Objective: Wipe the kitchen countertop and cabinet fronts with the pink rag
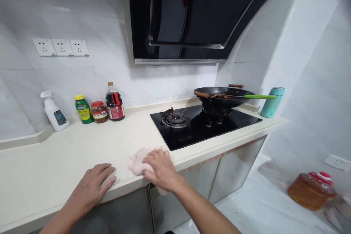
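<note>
My right hand (161, 168) is closed around a pale pink cloth (139, 162). The cloth is bunched up on the cream countertop (109, 142) near its front edge, just left of the stove's front corner. A bit of it hangs below the hand, over the edge. To the left, my left hand (94, 184) rests on the counter's front edge with fingers stretched out and nothing in them. The black gas stove (189, 131) lies right of the cloth, its left burner (175, 119) bare.
On the right burner stands a wok (225, 97) with a green-handled utensil (259, 97); a teal flask (272, 102) is beside it. Along the wall are a spray bottle (56, 113), a green bottle (83, 109), a red-lidded jar (99, 112) and a dark sauce bottle (115, 106). A range hood (192, 18) overhangs.
</note>
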Demonstrator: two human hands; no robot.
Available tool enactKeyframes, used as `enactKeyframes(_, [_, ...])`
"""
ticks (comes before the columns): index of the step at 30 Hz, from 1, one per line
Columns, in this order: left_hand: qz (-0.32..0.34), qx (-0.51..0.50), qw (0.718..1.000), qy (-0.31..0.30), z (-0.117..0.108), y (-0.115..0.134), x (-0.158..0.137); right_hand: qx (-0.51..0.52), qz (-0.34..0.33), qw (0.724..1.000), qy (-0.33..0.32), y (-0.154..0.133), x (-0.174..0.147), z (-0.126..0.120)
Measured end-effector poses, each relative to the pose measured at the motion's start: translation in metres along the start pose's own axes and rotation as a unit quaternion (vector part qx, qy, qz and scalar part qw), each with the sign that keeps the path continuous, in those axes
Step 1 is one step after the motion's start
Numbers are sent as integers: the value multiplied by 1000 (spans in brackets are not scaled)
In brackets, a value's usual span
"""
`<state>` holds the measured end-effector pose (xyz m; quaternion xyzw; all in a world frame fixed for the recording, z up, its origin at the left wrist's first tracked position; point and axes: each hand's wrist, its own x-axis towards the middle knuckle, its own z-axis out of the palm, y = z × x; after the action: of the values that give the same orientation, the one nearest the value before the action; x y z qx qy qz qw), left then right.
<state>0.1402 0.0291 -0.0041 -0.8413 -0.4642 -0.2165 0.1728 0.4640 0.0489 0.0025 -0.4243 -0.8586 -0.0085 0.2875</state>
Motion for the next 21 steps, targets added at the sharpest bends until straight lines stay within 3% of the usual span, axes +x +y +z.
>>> enactKeyframes(3, [-6, 0, 1000, -7, 0, -3, -1, 3, -84, 996, 13, -15, -16, 7])
enactKeyframes(5, [-11, -1, 1000, -9, 1, -5, -2, -18, -111, 993, 29, -3, -32, 5])
enactKeyframes(7, [-16, -1, 1000, -11, 3, -8, -2, -41, -83, 994, 64, 25, -48, -1])
enactKeyframes(11, [-24, -5, 1000, -20, 5, -11, -2, -97, 61, 983, 141, 111, -80, -24])
enactKeyframes(15, [-18, -9, 1000, -7, 6, -11, -2, -142, 215, 951, 169, 203, -111, -56])
enactKeyframes(18, [-14, -6, 1000, -7, 6, -11, -1, -119, 358, 897, 229, 255, -130, -74])
enactKeyframes(21, [-18, -3, 1000, -8, 8, -12, -1, -104, 455, 833, 298, 283, -136, -75])
